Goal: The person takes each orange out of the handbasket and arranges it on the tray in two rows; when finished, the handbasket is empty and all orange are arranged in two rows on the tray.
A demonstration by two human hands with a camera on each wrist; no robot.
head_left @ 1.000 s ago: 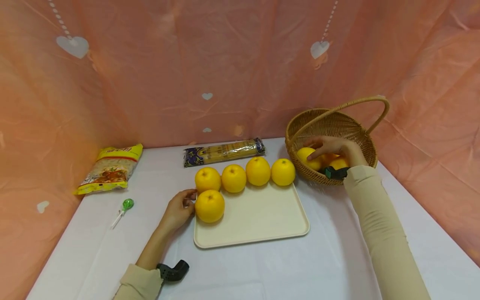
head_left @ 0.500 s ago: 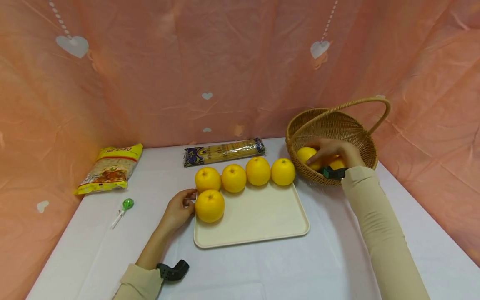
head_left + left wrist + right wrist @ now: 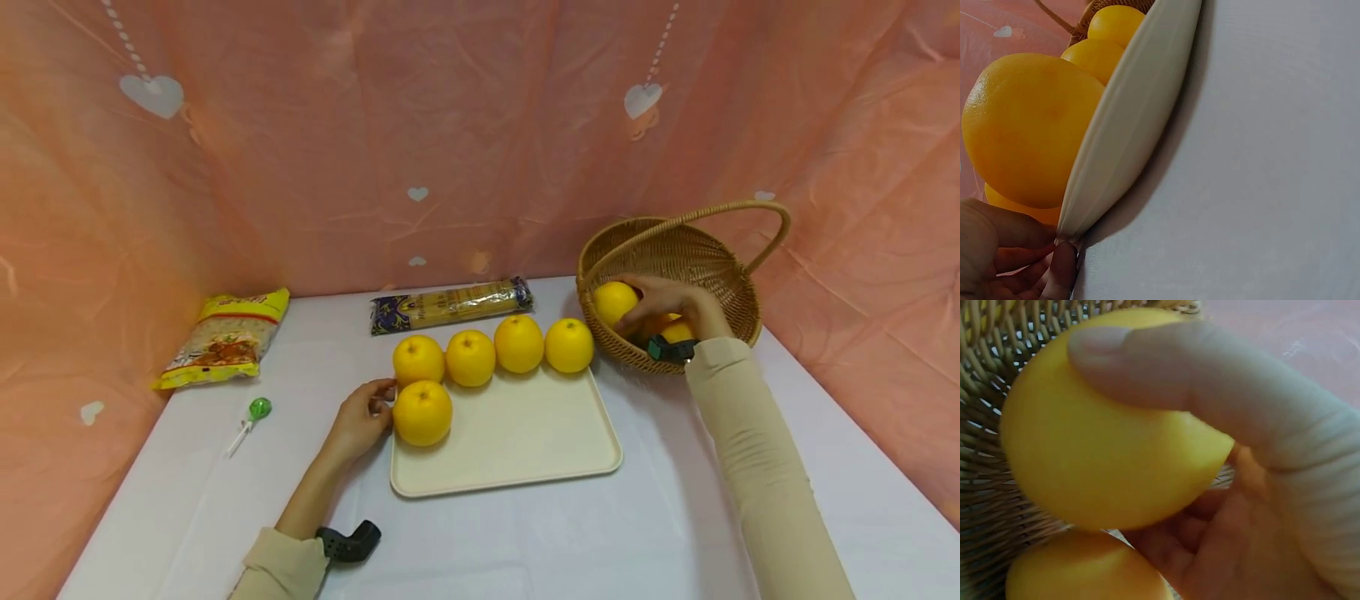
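Yellow fruits [image 3: 423, 413], round and smooth, sit five on a cream tray [image 3: 536, 433] and others lie in a basket. Taking the tray's middle as the clock's centre, with twelve pointing away from the person, the nearest fruit rests at nine o'clock, plump and evenly coloured with a small dimple on top; the left wrist view gives its skin a deeper orange tone and a soft shine. The hands are well apart. Just outside that fruit, also at nine, the left hand [image 3: 362, 419] pinches the tray's rim between thumb and fingers. Farther out at nine, a green lollipop [image 3: 259, 408] with a white stick lies on the white tabletop [image 3: 480, 542]. Four more fruits stand side by side along the tray's far edge, from ten to one o'clock. At two o'clock, inside the wicker basket [image 3: 678, 254] with its arched handle, the right hand [image 3: 666, 302] grips a fruit [image 3: 1104, 456], thumb across its smooth skin; another fruit [image 3: 1085, 569] shows partly below it. Toward ten lies a yellow food bag [image 3: 228, 337], and at eleven a spaghetti packet [image 3: 453, 307]. Beyond, at twelve, hangs a pink curtain [image 3: 480, 125] with white hearts.
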